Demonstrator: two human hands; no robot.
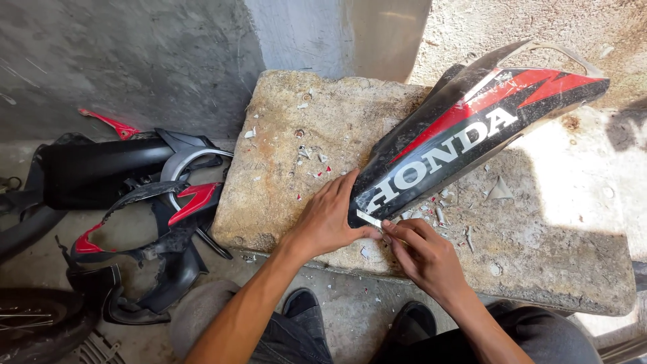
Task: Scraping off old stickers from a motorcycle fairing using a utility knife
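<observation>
A person seated over a rough stone slab [283, 182], used as a bench, works at the lower tip of a black motorcycle body panel [472, 128] with red stripes and white lettering. The panel lies tilted across the slab's right half, its narrow end pointing toward the person and its wider end reaching past the slab's far right corner. The left hand [327, 219] lies flat against the panel's near edge, fingers stretched out and thumb pressed by the tip, bracing it rather than gripping it. The right hand [428, 256] is curled, its thumb and forefinger pinched on a small white strip [368, 218] at the panel's tip; whether the strip is a loose sticker edge or a thin tool cannot be told. Small white and red flakes [310, 158] are scattered over the slab around the panel. On the concrete floor to the left, just beside the slab, lies a heap of other black and red body parts [155, 195]. The person's dark shoes [303, 303] show below the slab's near edge.
</observation>
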